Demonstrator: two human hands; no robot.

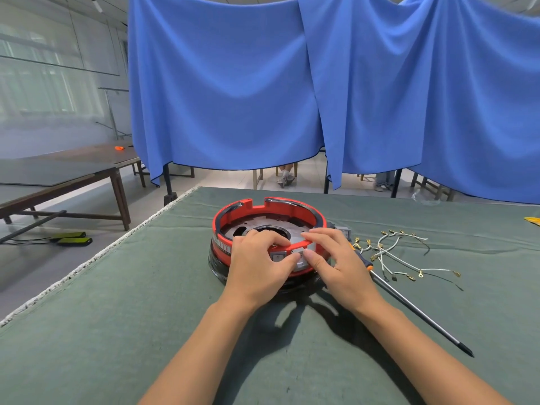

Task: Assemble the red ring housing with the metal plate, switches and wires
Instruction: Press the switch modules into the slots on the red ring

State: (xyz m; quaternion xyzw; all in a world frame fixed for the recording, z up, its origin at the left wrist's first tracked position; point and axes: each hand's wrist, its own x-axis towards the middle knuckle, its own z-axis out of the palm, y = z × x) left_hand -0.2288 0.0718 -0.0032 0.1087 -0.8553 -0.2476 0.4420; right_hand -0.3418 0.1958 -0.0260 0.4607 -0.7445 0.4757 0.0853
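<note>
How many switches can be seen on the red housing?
2. One grey switch sits in the near wall under the left hand; a second switch beside it, between both thumbs. The hands may hide others.

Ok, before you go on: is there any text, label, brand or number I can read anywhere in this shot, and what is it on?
No text is legible here.
Red ring housing: a white strip with dark marks on its left outer wall, too small and blurred to read.
Grey switch near the left hand: a faint marking, unreadable.
Pale switch beside the right hand: a blurred mark, unreadable.
</note>
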